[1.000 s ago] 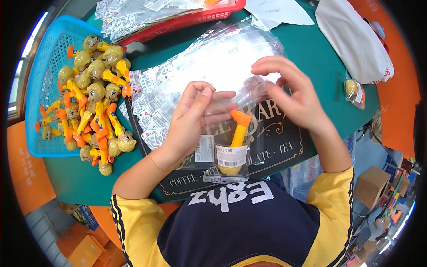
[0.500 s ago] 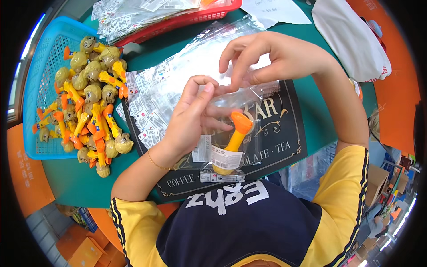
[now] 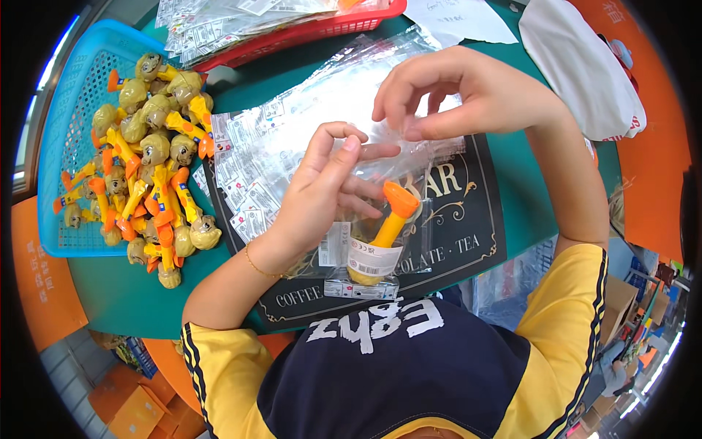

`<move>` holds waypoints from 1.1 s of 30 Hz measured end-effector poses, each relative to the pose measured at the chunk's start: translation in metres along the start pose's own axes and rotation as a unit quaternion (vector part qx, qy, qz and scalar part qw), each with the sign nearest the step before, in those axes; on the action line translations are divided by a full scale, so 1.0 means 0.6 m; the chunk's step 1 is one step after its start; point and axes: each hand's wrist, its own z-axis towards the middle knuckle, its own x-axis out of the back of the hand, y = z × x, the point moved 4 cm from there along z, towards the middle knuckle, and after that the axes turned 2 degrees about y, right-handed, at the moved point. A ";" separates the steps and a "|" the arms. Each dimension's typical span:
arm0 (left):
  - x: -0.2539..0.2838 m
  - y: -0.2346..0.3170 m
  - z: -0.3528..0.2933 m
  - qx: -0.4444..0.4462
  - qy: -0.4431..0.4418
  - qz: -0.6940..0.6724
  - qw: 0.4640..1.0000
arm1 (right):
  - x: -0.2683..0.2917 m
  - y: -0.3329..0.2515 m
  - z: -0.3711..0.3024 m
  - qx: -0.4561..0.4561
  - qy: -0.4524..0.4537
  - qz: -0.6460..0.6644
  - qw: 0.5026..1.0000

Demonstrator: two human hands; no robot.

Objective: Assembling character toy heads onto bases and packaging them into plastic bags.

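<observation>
In front of me on the dark printed mat, a clear plastic bag (image 3: 418,241) holds a toy figure (image 3: 386,238). The toy has a flared orange end, a yellow stem and a white label wrapped near its head end. My left hand (image 3: 322,183) lies at the bag's upper left with its fingers apart, some against the clear plastic. Above and to the right, my right hand (image 3: 446,95) hovers with thumb and forefinger brought together. Anything between those fingertips is too clear and blurred to make out. A spread stack of clear bags (image 3: 300,132) with printed labels lies behind both hands.
At left, a blue basket (image 3: 57,175) bears a heap of blond-headed yellow toy figures (image 3: 153,154). A red basket (image 3: 307,35) with packed bags stands at the back, beside a paper sheet (image 3: 468,20). White cloth (image 3: 578,69) lies at the right on the green table (image 3: 110,293).
My right hand has drawn away from my left, up and slightly right. My left hand has barely moved, with its fingers a little more extended. The bagged toy stays in place.
</observation>
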 end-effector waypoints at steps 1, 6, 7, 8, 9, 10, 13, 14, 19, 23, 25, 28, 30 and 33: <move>0.000 0.000 0.000 -0.004 -0.005 0.001 1.000 | 0.004 0.001 0.001 0.023 -0.034 -0.017 0.999; 0.000 -0.003 -0.002 -0.004 0.006 0.007 1.000 | -0.014 0.000 0.001 0.008 -0.093 -0.069 0.993; 0.000 -0.004 -0.002 -0.009 0.000 0.011 1.000 | -0.016 -0.003 0.000 0.008 -0.093 -0.069 0.993; 0.001 -0.004 -0.002 -0.009 0.000 0.011 1.000 | -0.015 -0.002 0.000 -0.024 -0.084 -0.055 0.995; 0.000 -0.004 -0.002 -0.013 -0.008 0.009 1.000 | -0.014 0.001 0.000 -0.056 -0.075 -0.042 0.995; -0.001 -0.003 -0.002 -0.019 -0.017 0.007 1.000 | -0.013 0.005 -0.002 -0.056 -0.074 -0.043 0.995; -0.001 -0.004 -0.004 -0.028 -0.029 0.002 0.999 | -0.019 0.009 -0.006 0.037 -0.088 -0.100 0.990; -0.001 -0.004 -0.005 -0.029 -0.028 0.002 0.999 | -0.025 0.008 -0.007 0.036 -0.094 -0.104 0.989; -0.020 -0.025 -0.019 0.030 -0.106 0.030 0.993 | -0.030 0.020 -0.013 0.069 -0.118 -0.085 0.987; -0.040 -0.030 -0.031 0.147 -0.177 0.104 0.968 | -0.018 0.024 -0.024 0.058 -0.104 -0.037 0.992; -0.039 -0.028 -0.030 0.142 -0.168 0.092 0.971 | -0.014 0.018 -0.027 0.057 -0.106 -0.031 0.992; -0.033 -0.028 -0.028 0.139 -0.159 0.091 0.973 | -0.013 0.018 -0.029 -0.026 -0.159 -0.034 0.986; -0.030 -0.034 -0.029 0.140 -0.159 0.084 0.974 | -0.019 0.024 -0.027 0.007 -0.187 -0.008 0.982; -0.035 -0.035 -0.028 0.159 -0.177 0.031 0.971 | -0.037 0.029 -0.026 0.049 -0.174 0.048 0.982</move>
